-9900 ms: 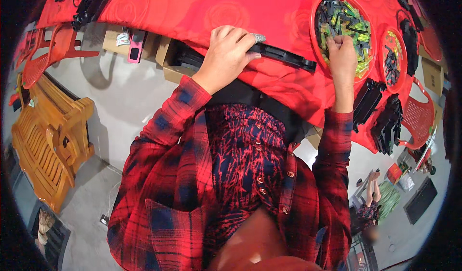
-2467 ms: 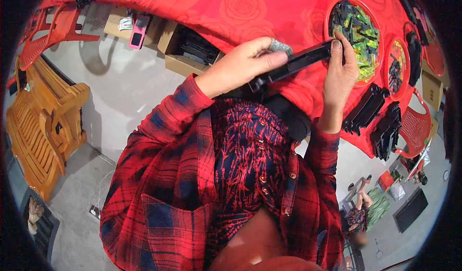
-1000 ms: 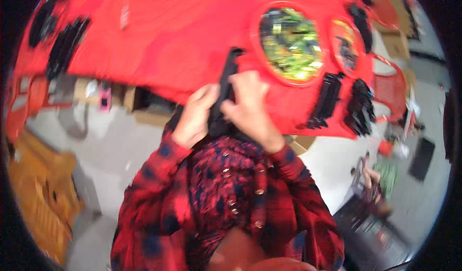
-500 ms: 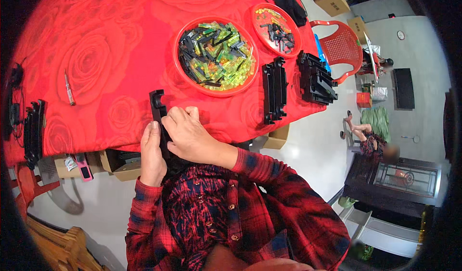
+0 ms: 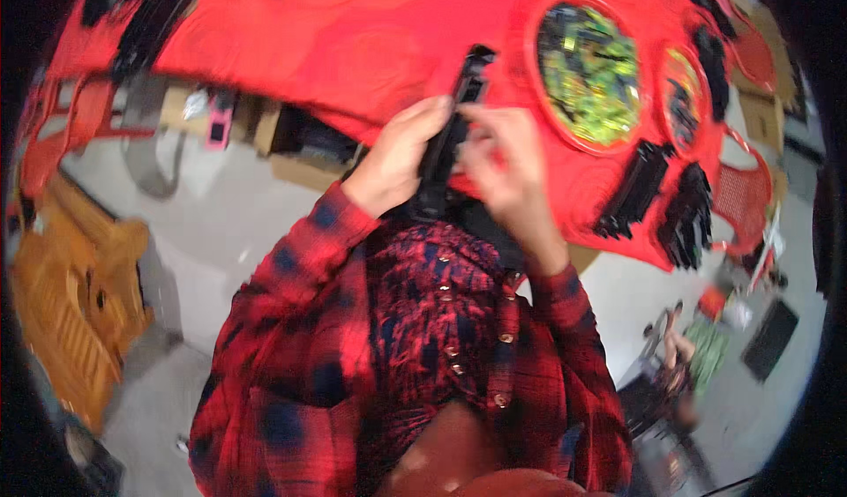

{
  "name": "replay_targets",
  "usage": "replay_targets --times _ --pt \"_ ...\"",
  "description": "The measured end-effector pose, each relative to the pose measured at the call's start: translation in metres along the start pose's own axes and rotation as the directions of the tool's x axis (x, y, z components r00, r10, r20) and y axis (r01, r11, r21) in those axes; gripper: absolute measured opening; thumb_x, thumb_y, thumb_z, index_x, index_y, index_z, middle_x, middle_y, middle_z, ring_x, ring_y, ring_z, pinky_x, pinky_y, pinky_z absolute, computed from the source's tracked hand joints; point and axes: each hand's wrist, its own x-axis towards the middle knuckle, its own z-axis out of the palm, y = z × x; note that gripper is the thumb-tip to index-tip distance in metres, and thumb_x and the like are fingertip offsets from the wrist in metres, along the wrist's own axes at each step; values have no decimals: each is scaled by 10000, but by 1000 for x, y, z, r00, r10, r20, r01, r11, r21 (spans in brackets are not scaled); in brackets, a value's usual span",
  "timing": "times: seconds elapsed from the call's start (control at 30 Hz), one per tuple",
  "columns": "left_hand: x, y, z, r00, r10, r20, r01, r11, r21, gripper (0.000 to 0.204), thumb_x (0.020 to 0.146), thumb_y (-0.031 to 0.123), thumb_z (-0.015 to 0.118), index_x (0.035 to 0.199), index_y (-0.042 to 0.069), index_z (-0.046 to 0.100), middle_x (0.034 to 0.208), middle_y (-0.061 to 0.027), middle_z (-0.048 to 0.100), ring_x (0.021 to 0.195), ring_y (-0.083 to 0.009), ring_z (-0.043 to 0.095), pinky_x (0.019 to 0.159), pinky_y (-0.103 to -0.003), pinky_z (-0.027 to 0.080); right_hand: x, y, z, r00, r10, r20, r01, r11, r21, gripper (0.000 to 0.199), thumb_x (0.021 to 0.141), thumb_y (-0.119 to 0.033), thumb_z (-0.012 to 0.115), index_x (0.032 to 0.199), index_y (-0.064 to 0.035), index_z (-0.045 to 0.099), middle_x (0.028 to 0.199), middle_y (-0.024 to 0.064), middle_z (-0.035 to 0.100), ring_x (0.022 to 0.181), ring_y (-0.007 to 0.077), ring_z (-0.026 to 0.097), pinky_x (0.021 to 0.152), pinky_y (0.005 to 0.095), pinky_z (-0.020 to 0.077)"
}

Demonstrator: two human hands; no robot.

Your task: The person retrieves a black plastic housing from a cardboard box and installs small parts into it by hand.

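Note:
A long, narrow black plastic part (image 5: 438, 164) stands tilted near the table's front edge, close to my body. My left hand (image 5: 395, 155) grips it along its left side, thumb on top. Beside its right side is my right hand (image 5: 510, 162), fingers bent close to the part. Motion smears those fingers, so whether they hold a small piece does not show. To the right, a round red tray (image 5: 532, 60) is heaped with small yellow-green and black strips. A smaller red tray (image 5: 705, 100) beyond it holds more small pieces.
Black plastic parts (image 5: 637, 190) and another stack of them (image 5: 686, 215) lie at the table's right corner; more black parts (image 5: 157, 22) lie far left. Red chairs (image 5: 743, 188) flank the table. A cardboard box (image 5: 304, 172) sits below its edge. Wooden furniture (image 5: 75, 276) stands left.
The view has swung, so the table and trays appear shifted and turned. My right hand has come away from on top of the black part to its right side. My left hand keeps its grip.

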Motion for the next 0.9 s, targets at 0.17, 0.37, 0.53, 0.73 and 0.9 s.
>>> replay_targets --times 0.17,0.37,0.53,0.73,0.9 --pt "9 -1 1 992 28 119 -7 985 -172 377 1040 367 456 1193 47 584 1026 -114 695 883 -193 675 806 -346 564 -5 -14 3 908 270 -321 -182 943 280 268 945 -29 590 1201 39 550 992 47 559 846 94 538 782 247 468" --pt "11 -8 1 988 36 152 24 928 -372 451 1038 378 439 1333 47 521 1172 -133 648 1047 -251 622 983 -419 489 -12 -18 25 905 262 -334 -225 963 146 314 909 -65 645 1186 41 542 1003 88 569 792 118 550 737 259 477" --pt "8 -11 2 973 136 186 -31 878 -477 477 1035 391 433 1350 39 497 1250 -138 608 1133 -262 573 988 -442 489 -13 -15 35 933 269 -237 -263 963 58 311 881 -38 664 1154 51 545 956 123 639 784 167 636 710 298 530" --pt "10 -12 1 965 177 193 -78 899 -432 494 1033 383 434 1381 34 469 1277 -142 590 1140 -254 567 994 -437 488 -13 -11 36 941 245 -234 -243 969 37 260 865 24 644 1112 50 568 923 131 675 793 184 674 723 303 545" --pt "15 -14 -4 977 127 173 -28 874 -485 498 1031 387 437 1382 35 468 1275 -144 591 1138 -252 570 995 -438 490 -12 -14 38 935 276 -223 -263 961 86 272 866 23 642 1127 46 567 932 134 680 797 175 675 721 306 548"
